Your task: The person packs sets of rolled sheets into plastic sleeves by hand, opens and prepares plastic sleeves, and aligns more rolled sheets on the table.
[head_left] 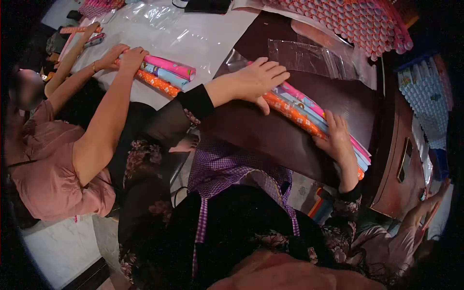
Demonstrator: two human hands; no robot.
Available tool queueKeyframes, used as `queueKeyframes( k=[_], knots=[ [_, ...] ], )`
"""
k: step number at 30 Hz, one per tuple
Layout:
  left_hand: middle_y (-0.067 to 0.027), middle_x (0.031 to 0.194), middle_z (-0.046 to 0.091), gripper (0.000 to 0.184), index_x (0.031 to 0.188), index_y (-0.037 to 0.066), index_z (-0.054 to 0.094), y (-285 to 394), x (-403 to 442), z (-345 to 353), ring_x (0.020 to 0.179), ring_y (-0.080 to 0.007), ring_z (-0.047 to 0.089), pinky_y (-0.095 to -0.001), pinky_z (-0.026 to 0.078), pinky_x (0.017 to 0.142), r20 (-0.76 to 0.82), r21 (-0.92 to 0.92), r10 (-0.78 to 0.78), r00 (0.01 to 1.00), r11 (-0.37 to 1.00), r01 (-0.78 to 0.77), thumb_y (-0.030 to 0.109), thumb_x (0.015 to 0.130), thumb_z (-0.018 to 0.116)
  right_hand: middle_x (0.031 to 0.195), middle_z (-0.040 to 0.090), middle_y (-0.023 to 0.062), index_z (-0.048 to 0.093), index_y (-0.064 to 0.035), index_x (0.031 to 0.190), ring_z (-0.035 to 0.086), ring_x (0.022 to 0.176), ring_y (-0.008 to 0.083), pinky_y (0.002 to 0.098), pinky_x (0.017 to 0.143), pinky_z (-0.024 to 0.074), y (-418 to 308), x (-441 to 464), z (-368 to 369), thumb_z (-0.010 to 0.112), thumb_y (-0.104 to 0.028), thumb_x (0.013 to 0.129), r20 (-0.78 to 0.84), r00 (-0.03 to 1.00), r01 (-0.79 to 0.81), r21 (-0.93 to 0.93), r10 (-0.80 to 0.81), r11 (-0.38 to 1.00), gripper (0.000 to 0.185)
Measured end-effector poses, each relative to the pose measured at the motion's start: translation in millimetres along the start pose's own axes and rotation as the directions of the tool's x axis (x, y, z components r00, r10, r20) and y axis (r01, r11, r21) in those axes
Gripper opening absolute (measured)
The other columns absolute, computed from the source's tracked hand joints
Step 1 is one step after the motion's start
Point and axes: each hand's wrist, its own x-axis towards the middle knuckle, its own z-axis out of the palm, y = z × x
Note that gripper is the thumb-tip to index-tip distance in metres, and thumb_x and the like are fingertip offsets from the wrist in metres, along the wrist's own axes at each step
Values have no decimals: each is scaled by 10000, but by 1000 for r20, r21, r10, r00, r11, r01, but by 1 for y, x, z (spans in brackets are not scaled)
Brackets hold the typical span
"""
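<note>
Across the dark table lies a bundle of paper rolls [304,113] in orange, light blue and pink, slanting down to the right. My left hand [253,79] rests over the bundle's upper left end, fingers stretched out and thumb on the near side. Near the lower right end, my right hand [337,137] is wrapped round the near edge of the bundle, its fingers over the top. Clear plastic film [314,60] lies flat on the table just behind the rolls, and some of it shows beside my left hand.
At the left, a co-worker's hands [130,58] hold a similar bundle [166,75] on white sheeting [217,38]. Many stacked orange-and-pink rolls [338,21] stand at the back right. Light blue rolls [425,96] and a phone [405,159] are at the right.
</note>
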Motion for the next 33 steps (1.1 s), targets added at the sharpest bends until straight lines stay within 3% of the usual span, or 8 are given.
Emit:
queueKeyframes(
  k=[3, 4, 10, 23, 26, 29, 31, 33],
  knots=[
    [-132, 1133, 554, 928, 1225, -21, 501, -31, -26, 9, 1080, -293, 530, -373, 398, 929, 39, -152, -38, 999, 988, 43, 573, 577, 796, 1170, 542, 219, 454, 26, 1313, 501, 1106, 404, 479, 975, 410, -8, 2, -3, 768, -161, 643, 20, 999, -44, -32, 45, 999, 763],
    [-119, 1030, 558, 877, 1170, -32, 524, -34, -28, 8, 994, -271, 544, -353, 412, 877, -1, -109, -13, 1000, 994, 13, 580, 596, 781, 1177, 542, 217, 456, 29, 1311, 499, 1106, 402, 472, 971, 415, -13, 2, -4, 769, -151, 635, 25, 997, -78, 5, 78, 997, 767],
    [-108, 967, 552, 816, 1098, -45, 548, -23, -22, 13, 908, -244, 547, -328, 423, 806, -3, -56, -35, 999, 998, 35, 593, 627, 744, 1189, 543, 210, 458, 33, 1309, 498, 1101, 392, 451, 960, 426, -16, -1, -5, 772, -118, 602, 19, 994, -108, 18, 108, 994, 788],
    [-140, 1016, 553, 866, 1162, -82, 506, 23, 19, 14, 943, -287, 545, -358, 444, 855, -22, -50, 28, 999, 998, -29, 571, 638, 727, 1138, 561, 189, 464, 3, 1265, 522, 1081, 375, 444, 933, 427, -10, 5, -2, 805, -107, 606, -71, 997, -12, 29, 14, 1000, 751],
    [-138, 1012, 555, 870, 1159, -84, 506, 33, 30, 14, 935, -281, 547, -349, 445, 847, 24, -56, 7, 1000, 998, -5, 582, 641, 719, 1145, 564, 191, 465, 0, 1273, 523, 1088, 371, 445, 933, 426, -7, 7, 2, 804, -132, 622, -76, 997, 12, 26, -10, 1000, 746],
    [-138, 1006, 553, 872, 1158, -86, 505, 37, 37, 18, 927, -279, 551, -347, 449, 841, 6, -65, 35, 999, 997, -34, 589, 647, 715, 1160, 555, 199, 467, 1, 1277, 516, 1094, 378, 445, 944, 419, -4, 10, 6, 784, -145, 644, -112, 993, 52, 30, -48, 998, 722],
    [-128, 944, 564, 789, 1064, -44, 545, 42, 43, 20, 897, -254, 561, -332, 438, 790, -96, -23, 72, 993, 997, -74, 598, 643, 727, 1170, 545, 206, 470, 3, 1277, 508, 1098, 388, 445, 955, 413, -5, 11, 5, 764, -147, 659, -129, 990, 63, 37, -58, 997, 701],
    [-131, 949, 566, 820, 1085, -53, 539, 46, 47, 23, 902, -259, 562, -337, 438, 793, -61, -39, 53, 997, 998, -56, 600, 631, 735, 1172, 546, 210, 461, 4, 1286, 504, 1109, 389, 446, 957, 409, -9, 15, 2, 758, -162, 670, -103, 993, 62, 49, -57, 997, 704]
  ],
)
